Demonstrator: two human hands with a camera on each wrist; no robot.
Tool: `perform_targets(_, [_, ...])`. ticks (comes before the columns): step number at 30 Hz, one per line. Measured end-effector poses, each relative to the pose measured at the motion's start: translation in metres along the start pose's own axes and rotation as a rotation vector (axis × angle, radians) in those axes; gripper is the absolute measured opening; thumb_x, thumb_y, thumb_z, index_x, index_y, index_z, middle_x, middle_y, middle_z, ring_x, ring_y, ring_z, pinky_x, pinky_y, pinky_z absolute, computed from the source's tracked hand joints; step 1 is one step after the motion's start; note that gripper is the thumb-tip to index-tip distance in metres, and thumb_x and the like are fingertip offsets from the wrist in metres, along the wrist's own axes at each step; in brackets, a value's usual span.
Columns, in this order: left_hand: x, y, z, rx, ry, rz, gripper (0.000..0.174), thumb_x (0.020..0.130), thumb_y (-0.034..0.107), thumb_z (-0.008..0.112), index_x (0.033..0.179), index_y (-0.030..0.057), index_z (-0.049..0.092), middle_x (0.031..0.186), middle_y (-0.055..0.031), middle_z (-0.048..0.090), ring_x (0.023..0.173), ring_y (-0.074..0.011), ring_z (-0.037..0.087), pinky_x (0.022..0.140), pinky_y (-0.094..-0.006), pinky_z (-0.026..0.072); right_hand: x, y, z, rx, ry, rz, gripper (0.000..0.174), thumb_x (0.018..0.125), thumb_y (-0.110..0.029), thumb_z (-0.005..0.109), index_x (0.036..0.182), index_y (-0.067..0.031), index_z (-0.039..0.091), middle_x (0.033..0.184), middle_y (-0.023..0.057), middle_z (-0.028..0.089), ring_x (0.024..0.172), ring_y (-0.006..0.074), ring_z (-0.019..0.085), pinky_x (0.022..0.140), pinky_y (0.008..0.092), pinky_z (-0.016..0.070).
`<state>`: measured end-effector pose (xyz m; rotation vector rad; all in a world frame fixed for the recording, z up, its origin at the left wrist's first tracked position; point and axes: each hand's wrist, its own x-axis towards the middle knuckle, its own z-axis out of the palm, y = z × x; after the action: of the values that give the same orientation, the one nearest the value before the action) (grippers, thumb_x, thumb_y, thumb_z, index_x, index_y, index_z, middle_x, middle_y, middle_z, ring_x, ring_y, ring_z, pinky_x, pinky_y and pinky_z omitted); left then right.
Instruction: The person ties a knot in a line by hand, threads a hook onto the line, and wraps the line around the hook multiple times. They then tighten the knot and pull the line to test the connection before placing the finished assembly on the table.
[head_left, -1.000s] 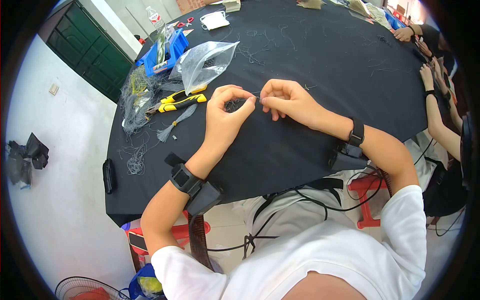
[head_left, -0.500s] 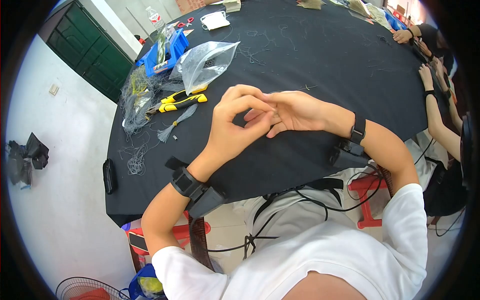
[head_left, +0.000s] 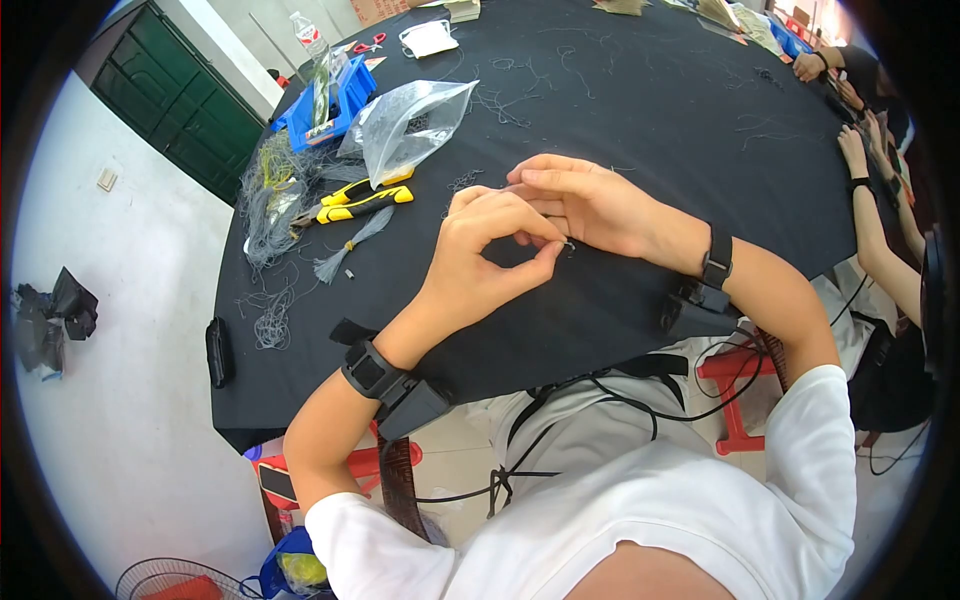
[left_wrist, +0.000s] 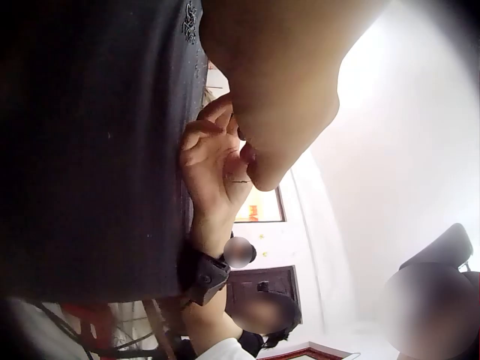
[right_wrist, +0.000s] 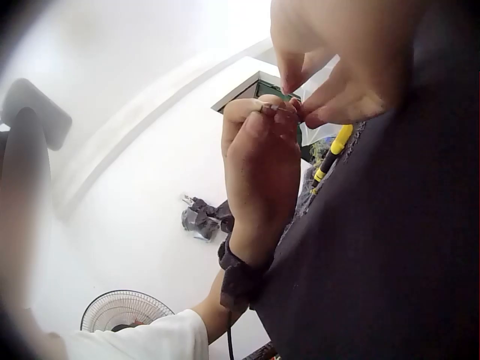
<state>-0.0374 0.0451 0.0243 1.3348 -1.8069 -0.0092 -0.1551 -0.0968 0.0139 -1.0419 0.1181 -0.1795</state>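
My left hand [head_left: 497, 240] pinches a small silvery hook-shaped piece [head_left: 570, 246] between thumb and forefinger. In the right wrist view this piece [right_wrist: 262, 107] shows at the left fingertips, and a thin dark strand [left_wrist: 240, 181] shows by them in the left wrist view. My right hand [head_left: 600, 212] is raised close beside it, palm toward the left hand and fingers loosely bent. Its fingertips are partly hidden behind the left hand in the head view. Behind the hands, a small dark tangle of thread [head_left: 465, 181] lies on the black cloth.
To the left lie yellow-black pliers [head_left: 365, 204], a tied grey thread bundle [head_left: 355, 245] and a heap of loose thread [head_left: 270, 205]. Beyond are a clear plastic bag [head_left: 412, 130], a blue bin [head_left: 345, 105] and red scissors [head_left: 370, 45]. Other people's hands [head_left: 853, 155] are at the right edge.
Both hands first pinched close together over the tangle. The left hand then moved right and toward me, still pinching; the right hand loosened its pinch and turned palm inward, its fingers rising again lately.
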Motion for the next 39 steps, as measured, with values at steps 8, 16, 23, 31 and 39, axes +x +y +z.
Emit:
perform_targets(8, [-0.002, -0.004, 0.003, -0.044, -0.026, -0.079, 0.009, 0.067, 0.009, 0.069, 0.074, 0.0123, 0.064, 0.069, 0.0053, 0.059, 0.064, -0.0083, 0.052, 0.077, -0.0277, 0.0329, 0.001, -0.012, -0.008, -0.071, 0.081, -0.092, 0.033, 0.091, -0.028, 0.053, 0.116, -0.0063, 0.054, 0.114, 0.0073, 0.059, 0.102, 0.0121, 0.054, 0.077, 0.0241, 0.0422])
perform_targets(16, [-0.001, -0.008, 0.004, -0.122, -0.096, -0.118, 0.006, 0.071, 0.001, 0.066, 0.076, 0.0038, 0.064, 0.071, -0.0009, 0.062, 0.064, -0.0090, 0.055, 0.066, -0.0225, 0.0408, 0.005, -0.022, -0.025, -0.047, 0.308, -0.099, 0.032, 0.093, -0.027, 0.049, 0.116, -0.0056, 0.055, 0.109, 0.0033, 0.060, 0.084, 0.0064, 0.053, 0.067, 0.0205, 0.0410])
perform_targets(23, [-0.001, -0.010, 0.003, -0.174, -0.066, -0.208, 0.007, 0.074, 0.001, 0.064, 0.080, 0.0010, 0.065, 0.072, -0.0008, 0.062, 0.066, -0.0065, 0.053, 0.064, -0.0204, 0.0421, 0.010, -0.034, -0.047, -0.004, 0.448, -0.168, 0.034, 0.097, -0.023, 0.036, 0.115, -0.0004, 0.053, 0.086, 0.0006, 0.055, 0.072, 0.0069, 0.049, 0.062, 0.0200, 0.0412])
perform_targets(31, [-0.002, -0.011, 0.004, -0.248, -0.053, -0.295, 0.006, 0.076, 0.002, 0.064, 0.081, 0.0006, 0.065, 0.072, -0.0001, 0.061, 0.064, -0.0045, 0.052, 0.062, -0.0188, 0.0406, 0.014, -0.033, -0.059, -0.104, 0.569, -0.272, 0.032, 0.096, -0.025, 0.035, 0.105, -0.0024, 0.057, 0.078, -0.0015, 0.051, 0.069, 0.0076, 0.044, 0.061, 0.0223, 0.0372])
perform_targets(39, [-0.002, -0.011, 0.004, -0.259, -0.022, -0.291, 0.005, 0.076, 0.002, 0.063, 0.081, 0.0003, 0.065, 0.071, 0.0005, 0.061, 0.061, -0.0040, 0.050, 0.060, -0.0179, 0.0395, 0.014, -0.034, -0.063, -0.174, 0.610, -0.286, 0.033, 0.094, -0.029, 0.038, 0.102, -0.0053, 0.059, 0.078, -0.0017, 0.053, 0.069, 0.0080, 0.046, 0.066, 0.0228, 0.0404])
